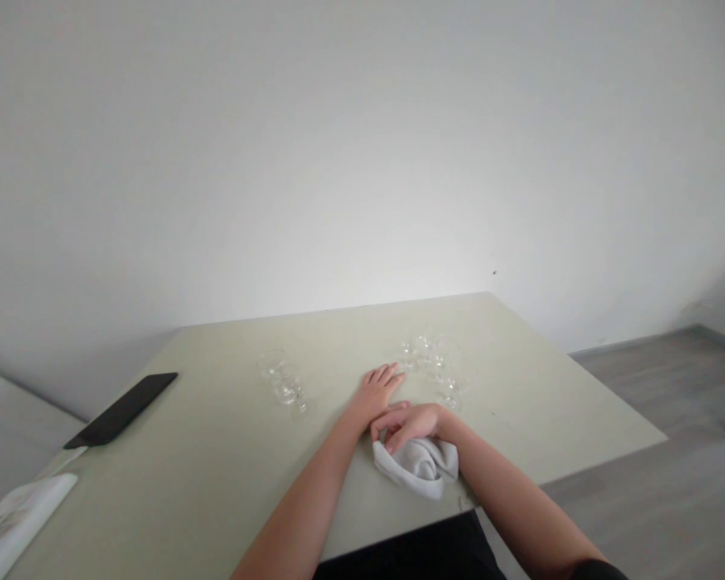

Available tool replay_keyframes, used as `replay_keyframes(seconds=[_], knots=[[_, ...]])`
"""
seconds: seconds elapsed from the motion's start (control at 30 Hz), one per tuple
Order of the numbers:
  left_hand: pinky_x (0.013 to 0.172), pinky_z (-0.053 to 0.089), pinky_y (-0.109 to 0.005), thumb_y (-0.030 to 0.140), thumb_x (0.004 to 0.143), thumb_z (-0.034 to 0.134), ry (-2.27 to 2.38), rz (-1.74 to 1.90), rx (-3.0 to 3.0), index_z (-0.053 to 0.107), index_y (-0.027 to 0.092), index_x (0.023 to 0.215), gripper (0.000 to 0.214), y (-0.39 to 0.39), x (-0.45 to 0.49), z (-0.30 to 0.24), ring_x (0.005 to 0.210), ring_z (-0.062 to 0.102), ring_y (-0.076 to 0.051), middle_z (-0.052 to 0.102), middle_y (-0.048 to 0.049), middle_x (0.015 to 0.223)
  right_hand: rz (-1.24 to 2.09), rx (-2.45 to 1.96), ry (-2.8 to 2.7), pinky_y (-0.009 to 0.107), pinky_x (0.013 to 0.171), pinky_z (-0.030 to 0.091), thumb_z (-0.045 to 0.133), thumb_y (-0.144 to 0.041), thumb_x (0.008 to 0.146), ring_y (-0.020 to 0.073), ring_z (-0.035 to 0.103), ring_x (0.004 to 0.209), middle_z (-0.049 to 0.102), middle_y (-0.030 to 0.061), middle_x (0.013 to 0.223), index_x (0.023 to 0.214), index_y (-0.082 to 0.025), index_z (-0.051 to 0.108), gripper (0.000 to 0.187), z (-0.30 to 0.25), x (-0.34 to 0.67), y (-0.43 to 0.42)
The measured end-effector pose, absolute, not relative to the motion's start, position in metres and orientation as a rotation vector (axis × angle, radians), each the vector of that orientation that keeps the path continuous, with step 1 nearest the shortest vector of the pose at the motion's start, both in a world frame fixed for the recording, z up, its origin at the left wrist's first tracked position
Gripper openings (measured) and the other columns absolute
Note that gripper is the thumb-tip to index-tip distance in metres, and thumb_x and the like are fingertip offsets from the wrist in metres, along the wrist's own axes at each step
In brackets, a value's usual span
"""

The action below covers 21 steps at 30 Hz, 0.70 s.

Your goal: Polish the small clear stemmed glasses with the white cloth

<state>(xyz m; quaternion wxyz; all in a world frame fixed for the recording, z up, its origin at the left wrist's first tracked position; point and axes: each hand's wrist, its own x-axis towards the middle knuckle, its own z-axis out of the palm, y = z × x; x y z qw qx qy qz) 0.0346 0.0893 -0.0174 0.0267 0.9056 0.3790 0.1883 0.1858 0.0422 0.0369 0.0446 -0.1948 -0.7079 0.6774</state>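
Observation:
My left hand lies palm down on the pale table, its fingers spread toward the wall. Just nearer to me, my right hand is bent inward with curled fingers, gripping a bunched white cloth. Its fingertips come close to my left wrist; I cannot tell if they touch it. The cloth hangs in folds below the palm and rests at the table. Beyond and right of my hands is a cluster of clear, shiny glass-like pieces. More clear, glass-like pieces lie to the left. Their exact shapes are hard to make out.
A black flat panel lies along the table's left edge. Closer on that side is a white object with a printed patch. A white wall borders the far edge. Grey wood-look flooring shows at the right.

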Motion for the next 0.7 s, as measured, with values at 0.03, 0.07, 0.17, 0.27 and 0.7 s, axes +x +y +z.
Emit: replay_keyframes(seconds=[0.03, 0.07, 0.17, 0.27, 0.7], knots=[[0.110, 0.029, -0.047, 0.054, 0.083, 0.058, 1.183, 0.595, 2.778, 0.048, 0.027, 0.136, 0.060, 0.088, 0.035, -0.016, 0.136, 0.036, -0.029, 0.041, -0.0093, 0.149, 2.081, -0.596, -2.138, 0.022, 0.064, 0.037, 0.080, -0.035, 0.066, 0.0102, 0.048, 0.070, 0.057, -0.0034, 0.077, 0.089, -0.016, 0.062, 0.035, 0.036, 0.186, 0.042], [0.111, 0.028, -0.049, 0.051, 0.083, 0.059, 1.204, 0.629, 2.748, 0.049, 0.027, 0.135, 0.058, 0.087, 0.035, -0.014, 0.136, 0.037, -0.030, 0.043, -0.0100, 0.148, 2.096, -0.595, -2.104, 0.022, 0.064, 0.038, 0.081, -0.034, 0.067, 0.0106, 0.049, 0.070, 0.057, -0.0032, 0.076, 0.089, -0.015, 0.062, 0.034, 0.035, 0.186, 0.042], [0.113, 0.018, -0.058, 0.035, 0.083, 0.061, 1.291, 0.875, 2.622, 0.055, 0.025, 0.129, 0.048, 0.080, 0.034, -0.002, 0.134, 0.039, -0.035, 0.051, -0.0121, 0.140, 2.166, -0.588, -2.016, 0.021, 0.062, 0.040, 0.081, -0.028, 0.066, 0.0109, 0.051, 0.069, 0.059, -0.0028, 0.076, 0.089, -0.015, 0.063, 0.033, 0.033, 0.188, 0.041], [0.115, 0.003, -0.062, 0.026, 0.083, 0.059, 1.337, 1.233, 2.486, 0.059, 0.025, 0.124, 0.042, 0.069, 0.028, 0.021, 0.136, 0.036, -0.036, 0.054, -0.0121, 0.137, 2.222, -0.616, -1.971, 0.021, 0.062, 0.044, 0.080, -0.023, 0.065, 0.0113, 0.054, 0.067, 0.061, -0.0013, 0.076, 0.092, -0.015, 0.064, 0.033, 0.032, 0.188, 0.039], [0.105, 0.022, -0.061, 0.033, 0.089, 0.047, 2.401, 0.939, 2.377, 0.053, 0.016, 0.130, 0.045, 0.040, -0.001, 0.083, 0.139, 0.028, -0.037, 0.042, -0.0179, 0.147, 2.285, -0.812, -1.960, 0.020, 0.060, 0.050, 0.071, -0.015, 0.070, 0.0122, 0.060, 0.068, 0.065, -0.0011, 0.079, 0.094, -0.017, 0.063, 0.026, 0.036, 0.189, 0.037]])
